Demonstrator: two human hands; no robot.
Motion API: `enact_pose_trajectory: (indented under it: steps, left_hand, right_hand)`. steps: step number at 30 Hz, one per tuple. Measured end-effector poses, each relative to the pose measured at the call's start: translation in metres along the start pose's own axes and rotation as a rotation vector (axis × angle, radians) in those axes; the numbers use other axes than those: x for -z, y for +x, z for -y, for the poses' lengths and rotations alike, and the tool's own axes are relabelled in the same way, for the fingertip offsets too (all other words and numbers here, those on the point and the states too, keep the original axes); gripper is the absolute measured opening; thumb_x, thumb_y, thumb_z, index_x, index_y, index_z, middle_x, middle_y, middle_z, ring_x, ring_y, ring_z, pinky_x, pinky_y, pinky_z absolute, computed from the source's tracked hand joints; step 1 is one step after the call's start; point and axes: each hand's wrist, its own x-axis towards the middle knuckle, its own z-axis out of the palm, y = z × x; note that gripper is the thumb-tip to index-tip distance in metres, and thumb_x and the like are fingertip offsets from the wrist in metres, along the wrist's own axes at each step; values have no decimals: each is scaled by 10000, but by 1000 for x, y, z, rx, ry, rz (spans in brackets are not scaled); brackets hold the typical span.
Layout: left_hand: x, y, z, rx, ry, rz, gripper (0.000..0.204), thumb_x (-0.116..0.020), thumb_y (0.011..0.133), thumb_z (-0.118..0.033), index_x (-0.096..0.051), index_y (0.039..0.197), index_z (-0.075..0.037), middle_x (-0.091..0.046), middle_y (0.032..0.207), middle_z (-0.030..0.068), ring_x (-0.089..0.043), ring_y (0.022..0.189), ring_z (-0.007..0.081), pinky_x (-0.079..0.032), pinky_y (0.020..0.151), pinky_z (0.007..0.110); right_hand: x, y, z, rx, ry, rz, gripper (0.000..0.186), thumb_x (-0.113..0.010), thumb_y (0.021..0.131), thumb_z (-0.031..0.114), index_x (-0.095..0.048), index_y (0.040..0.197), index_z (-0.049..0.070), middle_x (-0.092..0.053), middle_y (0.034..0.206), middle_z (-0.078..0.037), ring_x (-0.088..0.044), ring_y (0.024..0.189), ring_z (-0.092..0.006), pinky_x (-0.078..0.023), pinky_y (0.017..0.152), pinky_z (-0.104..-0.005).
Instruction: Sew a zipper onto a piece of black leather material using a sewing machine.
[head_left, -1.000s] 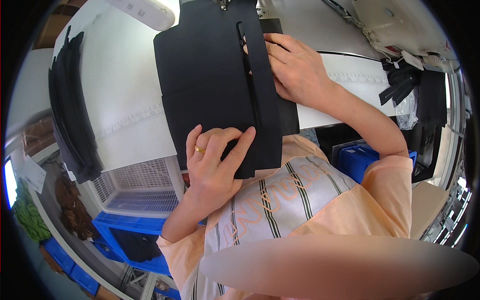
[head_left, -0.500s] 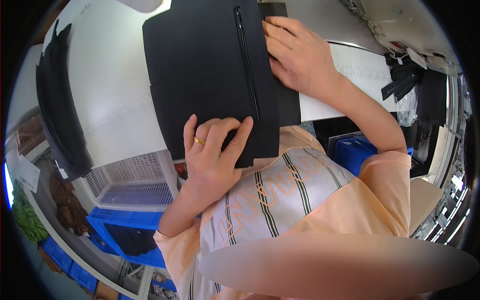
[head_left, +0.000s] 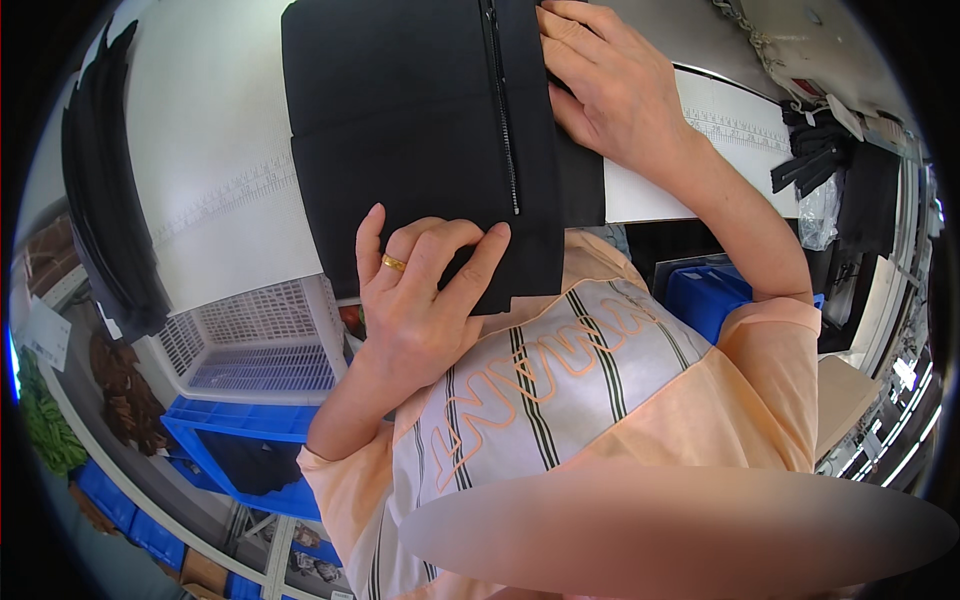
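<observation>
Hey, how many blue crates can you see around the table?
3. One blue crate sits low at the left under the white basket; a second lies further lower left; a third is behind the right arm. Others may be hidden by the body.

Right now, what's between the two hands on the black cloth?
In the head view, the zipper runs down the black cloth between the left hand, low, and the right hand, up top.
</observation>
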Motion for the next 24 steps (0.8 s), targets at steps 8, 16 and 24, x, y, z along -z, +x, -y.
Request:
enact_pose_trajectory:
  steps: [8,16,24]
  left_hand:
    - [0,-1,2,-7,7,2,546,-634,557,-10,-746,1084,-100,-611,966,14,-591,899,204,-288,1090,484]
    - [0,-1,2,-9,5,8,558,-638,546,-24,-745,1089,-96,-611,970,19,-592,890,205,-280,1094,489]
    - [1,-1,0,-14,10,5,442,-690,633,-206,-742,1049,-70,-599,959,28,-591,874,199,-271,1096,493]
  right_hand:
    - [-3,3,-1,3,-5,-12,336,-718,675,84,-613,977,-18,-604,1115,-153,-551,1098,-319,-485,915,-385]
    - [-1,4,0,-4,7,1,308,-726,665,85,-613,933,-18,-608,1106,-156,-552,1086,-320,-488,908,-382]
    - [0,3,2,17,-17,-12,322,-723,654,76,-620,941,-28,-610,1090,-167,-556,1079,-322,-491,905,-381]
